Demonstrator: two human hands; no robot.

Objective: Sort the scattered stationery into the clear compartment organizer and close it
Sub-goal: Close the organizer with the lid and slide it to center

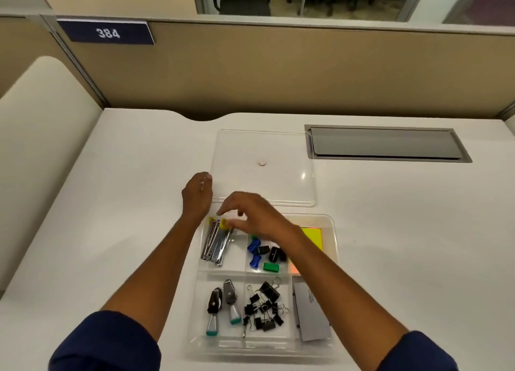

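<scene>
Nearest the sleeves, on the white tabletop [111, 231], the clear compartment organizer [335, 248] is seen with its tray filled: two staple removers [221, 306] and a heap of black binder clips [264, 306] in the near cells, a grey card [310, 312] to their right. Beyond these, under the right hand [250, 217], metal clips with yellow tips [216, 244] lie with their long axis running away from the viewer, beside small blue, black and green pieces [264, 255]; yellow sticky notes [312, 238] sit right of that hand's wrist.

The right hand is held over the far left cell with fingers spread and loose; nothing is seen pinched, though motion blur makes this uncertain. The left hand [198, 195] is placed further out, at the near left corner of the lid [264, 150]; its fingers are turned away from view, so whether the grip is closed on the lid edge cannot be told.

The lid lies flat, just beyond the tray and apart from it, its long axis across the view, matching the tray's. It is judged to be light, stiff, smooth and somewhat slippery plastic, likely to flex if lifted by one corner. It would best be taken by two opposite edges, kept level, and lowered square onto the rim.
</scene>
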